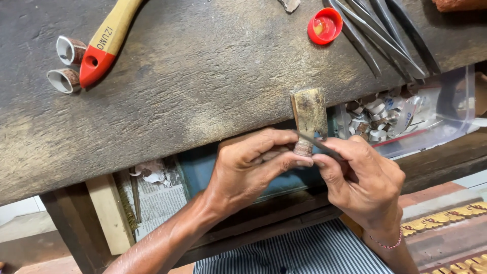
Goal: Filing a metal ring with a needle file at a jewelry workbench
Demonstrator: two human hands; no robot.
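Observation:
My left hand pinches a small ribbed metal ring against the lower end of a worn wooden bench peg that sticks out from the dark workbench. My right hand grips a thin dark file, whose tip lies across the top of the ring. Both hands meet at the ring, just below the bench edge.
Two small ring bands and a tool with a red and wooden handle lie at the bench's far left. A red cap and several dark tweezers lie at top right. A clear bag of small metal pieces hangs right of the peg.

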